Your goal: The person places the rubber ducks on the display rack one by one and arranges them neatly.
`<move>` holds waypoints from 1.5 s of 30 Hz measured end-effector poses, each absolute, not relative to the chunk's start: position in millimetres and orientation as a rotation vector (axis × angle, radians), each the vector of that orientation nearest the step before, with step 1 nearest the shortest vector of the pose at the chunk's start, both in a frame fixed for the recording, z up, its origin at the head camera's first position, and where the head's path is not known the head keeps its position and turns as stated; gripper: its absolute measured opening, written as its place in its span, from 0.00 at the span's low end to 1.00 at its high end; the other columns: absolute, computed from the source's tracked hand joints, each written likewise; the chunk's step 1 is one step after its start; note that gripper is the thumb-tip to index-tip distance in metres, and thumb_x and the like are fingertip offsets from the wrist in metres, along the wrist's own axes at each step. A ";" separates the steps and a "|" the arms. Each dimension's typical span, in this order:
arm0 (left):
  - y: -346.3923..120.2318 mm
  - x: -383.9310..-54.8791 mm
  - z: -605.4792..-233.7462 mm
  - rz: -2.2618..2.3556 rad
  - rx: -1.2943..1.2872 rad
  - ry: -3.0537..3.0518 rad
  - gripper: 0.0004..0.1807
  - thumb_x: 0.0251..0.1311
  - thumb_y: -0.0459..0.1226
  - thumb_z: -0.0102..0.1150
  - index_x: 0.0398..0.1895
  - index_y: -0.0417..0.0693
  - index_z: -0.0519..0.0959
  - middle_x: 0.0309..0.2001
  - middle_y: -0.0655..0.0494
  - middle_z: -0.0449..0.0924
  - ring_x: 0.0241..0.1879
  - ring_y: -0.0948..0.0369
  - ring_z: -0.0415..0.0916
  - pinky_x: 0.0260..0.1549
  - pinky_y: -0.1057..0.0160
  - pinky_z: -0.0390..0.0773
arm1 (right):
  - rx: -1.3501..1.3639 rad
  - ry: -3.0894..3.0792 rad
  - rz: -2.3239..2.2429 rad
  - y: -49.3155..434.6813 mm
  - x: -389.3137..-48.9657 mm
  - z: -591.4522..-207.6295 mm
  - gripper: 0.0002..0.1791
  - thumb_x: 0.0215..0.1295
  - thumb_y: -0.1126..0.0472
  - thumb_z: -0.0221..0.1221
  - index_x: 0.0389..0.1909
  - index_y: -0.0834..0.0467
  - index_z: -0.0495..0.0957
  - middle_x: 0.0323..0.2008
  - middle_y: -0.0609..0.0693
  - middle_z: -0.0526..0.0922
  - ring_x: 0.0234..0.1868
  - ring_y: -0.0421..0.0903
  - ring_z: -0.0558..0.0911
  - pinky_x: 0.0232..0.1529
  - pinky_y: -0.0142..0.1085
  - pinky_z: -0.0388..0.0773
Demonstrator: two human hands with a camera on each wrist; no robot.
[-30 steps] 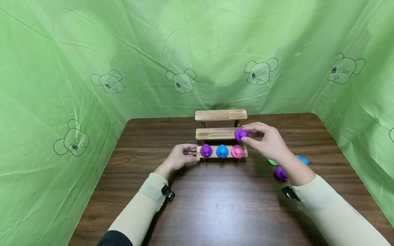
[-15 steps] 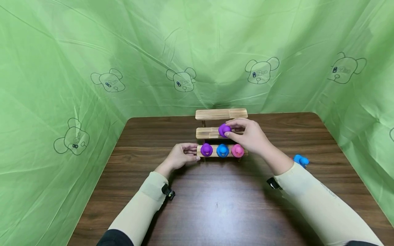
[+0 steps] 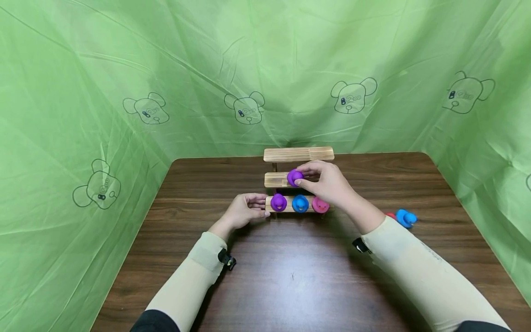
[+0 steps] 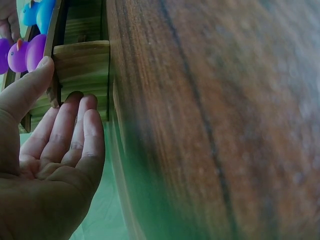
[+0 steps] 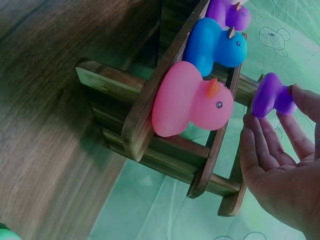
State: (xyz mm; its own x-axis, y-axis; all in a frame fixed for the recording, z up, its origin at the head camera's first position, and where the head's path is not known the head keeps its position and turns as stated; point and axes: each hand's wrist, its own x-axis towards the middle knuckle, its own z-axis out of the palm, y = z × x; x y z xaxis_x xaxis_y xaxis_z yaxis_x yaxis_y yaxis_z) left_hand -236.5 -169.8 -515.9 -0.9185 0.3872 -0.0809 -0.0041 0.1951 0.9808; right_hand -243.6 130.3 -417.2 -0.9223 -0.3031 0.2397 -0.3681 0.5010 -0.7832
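A three-tier wooden display rack [image 3: 298, 154] stands at the far side of the table. My left hand [image 3: 242, 212] holds the left end of its lowest step, the thumb [image 4: 35, 82] at the front edge and the fingers behind. On that step sit a purple rubber duck [image 3: 278, 202], a blue rubber duck [image 3: 300, 203] and a pink rubber duck [image 3: 320, 204]. Between thumb and fingertips my right hand [image 3: 329, 184] pinches another purple rubber duck [image 5: 270, 95] at the middle step. Whether its base touches the step I cannot tell.
Right of the rack, a blue rubber duck [image 3: 405, 218] lies on the table beside a red object [image 3: 391, 215] partly hidden by my right forearm. A green object [image 5: 7, 234] shows at the right wrist view's corner. Green cloth [image 3: 290, 69] hangs behind the table.
My right hand has carried the purple duck leftward along the middle step, from its right end to near its middle. My left hand stays at the lowest step's end.
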 end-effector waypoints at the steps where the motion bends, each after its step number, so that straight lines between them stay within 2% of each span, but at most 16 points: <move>1: -169.8 -236.9 -516.2 1.778 0.363 2.166 0.29 0.55 0.23 0.75 0.62 0.29 0.79 0.54 0.36 0.85 0.55 0.42 0.84 0.49 0.64 0.87 | 0.601 -2.667 1.399 129.1 -244.2 -416.7 0.17 0.64 0.55 0.74 0.53 0.51 0.87 0.48 0.45 0.89 0.50 0.47 0.87 0.55 0.46 0.83; 16: -170.4 -238.2 -519.2 1.791 0.359 2.135 0.29 0.56 0.24 0.75 0.63 0.29 0.79 0.55 0.34 0.84 0.56 0.39 0.82 0.49 0.65 0.86 | 0.584 -2.822 1.249 103.7 -251.7 -407.1 0.13 0.67 0.51 0.72 0.51 0.47 0.89 0.45 0.42 0.90 0.50 0.47 0.87 0.55 0.46 0.82; 27: -170.3 -238.3 -517.6 1.786 0.353 2.141 0.29 0.55 0.23 0.76 0.62 0.30 0.79 0.54 0.36 0.85 0.55 0.41 0.83 0.49 0.64 0.87 | 0.577 -2.869 1.247 88.6 -259.3 -407.2 0.13 0.67 0.51 0.73 0.50 0.48 0.89 0.41 0.43 0.90 0.49 0.46 0.86 0.57 0.47 0.79; 45: -170.4 -237.4 -517.1 1.782 0.345 2.127 0.29 0.56 0.24 0.76 0.62 0.30 0.79 0.54 0.36 0.85 0.55 0.44 0.84 0.49 0.62 0.87 | 0.584 -2.922 1.197 84.1 -258.3 -404.1 0.14 0.67 0.51 0.73 0.52 0.47 0.88 0.46 0.43 0.90 0.52 0.47 0.85 0.62 0.47 0.77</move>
